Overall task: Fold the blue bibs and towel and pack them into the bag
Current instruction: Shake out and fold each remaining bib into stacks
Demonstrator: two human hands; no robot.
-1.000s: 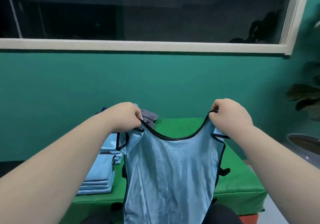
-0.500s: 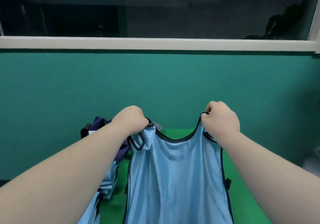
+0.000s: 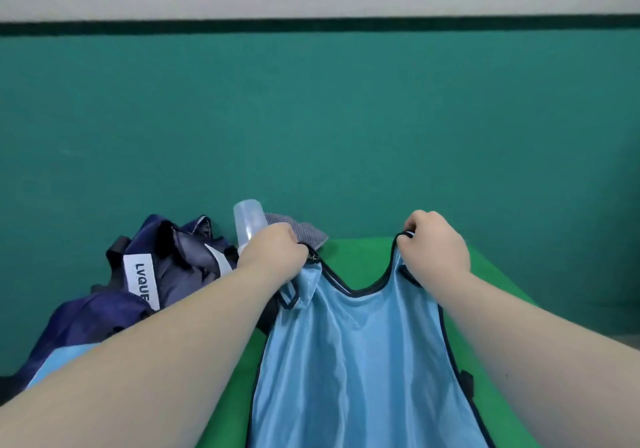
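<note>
Left hand and right hand each pinched a shoulder strap of the bib, fingers curled tight. Pale blue mesh, dark piping, hung below the fingers over the green table. Navy bag lay left of the left fingers.

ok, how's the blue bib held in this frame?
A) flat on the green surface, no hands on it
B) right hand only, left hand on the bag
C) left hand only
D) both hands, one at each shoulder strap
D: the left hand and the right hand each grip a shoulder strap of the blue bib, which hangs spread between them.
</note>
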